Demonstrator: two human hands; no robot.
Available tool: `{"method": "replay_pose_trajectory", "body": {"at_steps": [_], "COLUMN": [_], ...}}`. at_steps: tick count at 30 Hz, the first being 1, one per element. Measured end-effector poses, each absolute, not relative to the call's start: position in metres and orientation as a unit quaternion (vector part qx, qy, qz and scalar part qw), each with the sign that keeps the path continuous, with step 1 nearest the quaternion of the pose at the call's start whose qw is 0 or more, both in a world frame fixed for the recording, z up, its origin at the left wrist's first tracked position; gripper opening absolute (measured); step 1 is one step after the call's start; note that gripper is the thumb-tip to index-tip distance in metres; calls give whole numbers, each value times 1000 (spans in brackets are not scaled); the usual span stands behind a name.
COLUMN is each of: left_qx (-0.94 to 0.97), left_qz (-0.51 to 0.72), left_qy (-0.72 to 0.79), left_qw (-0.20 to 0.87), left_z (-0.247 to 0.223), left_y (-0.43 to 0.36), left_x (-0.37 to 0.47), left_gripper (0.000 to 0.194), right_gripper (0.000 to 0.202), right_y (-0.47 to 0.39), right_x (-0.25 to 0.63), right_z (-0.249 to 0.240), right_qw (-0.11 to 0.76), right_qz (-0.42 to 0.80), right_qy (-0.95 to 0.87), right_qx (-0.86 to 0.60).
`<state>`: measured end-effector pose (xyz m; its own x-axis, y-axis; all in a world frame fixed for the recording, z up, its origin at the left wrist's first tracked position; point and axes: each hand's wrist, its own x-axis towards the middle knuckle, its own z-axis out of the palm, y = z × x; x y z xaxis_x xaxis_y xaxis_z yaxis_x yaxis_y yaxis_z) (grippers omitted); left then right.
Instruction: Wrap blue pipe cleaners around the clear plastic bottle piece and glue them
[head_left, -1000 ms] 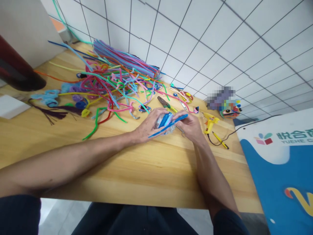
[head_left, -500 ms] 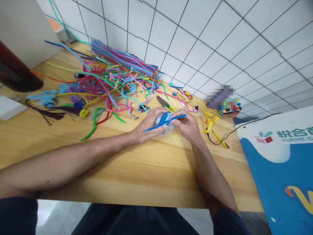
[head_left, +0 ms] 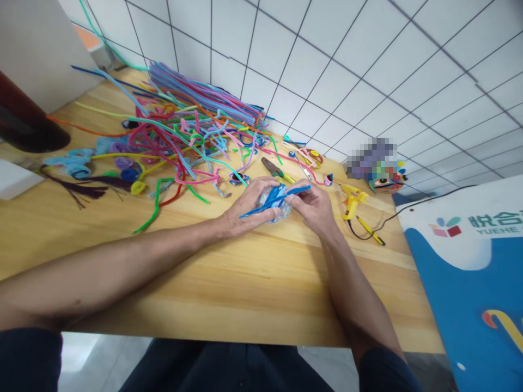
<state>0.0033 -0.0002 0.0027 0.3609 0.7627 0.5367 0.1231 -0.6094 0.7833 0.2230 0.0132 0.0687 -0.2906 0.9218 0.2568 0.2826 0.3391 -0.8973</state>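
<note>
My left hand [head_left: 252,206] is wrapped around a small clear, shiny, rounded object [head_left: 281,214] with blue and light-blue strips on it. A blue pipe cleaner [head_left: 267,204] lies slantwise across its top, one end over my left fingers. My right hand [head_left: 315,208] has thumb and forefinger pinched at the other end of that pipe cleaner, close against the rounded object. Both hands are a little above the wooden table [head_left: 261,294]. Pliers [head_left: 273,167] lie just beyond my hands. The fingers cover much of the object, so its full shape is hidden.
Tangled pipe cleaners [head_left: 163,136] spread over the left and back, with a straight bundle [head_left: 204,95] by the tiled wall. To the right are a yellow glue gun [head_left: 353,199] with its cord, a yellow cutter knife [head_left: 371,231] and a colourful decorated figure [head_left: 386,179].
My right fingers have shifted slightly along the blue pipe cleaner, whose right end sits a bit lower. The left hand keeps its hold, and the view has turned slightly.
</note>
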Motion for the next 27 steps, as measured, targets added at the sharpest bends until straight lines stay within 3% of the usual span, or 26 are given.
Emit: {"method": "replay_pose_trajectory", "body": {"at_steps": [16,27], "left_qx": [751,749], "left_qz": [492,496], "left_qy": [297,288], "left_qw": [323,331], "left_z": [4,3], "left_y": [-1,-3], "left_x": [2,1], "left_gripper": [54,53], "right_gripper": [38,39], "right_y": [11,15], "right_x": [221,223], "right_z": [67,64], "right_qw": [408,408], "right_qz": [344,426], "right_qy": [-726,-688], "right_qx": [-433,-422]}}
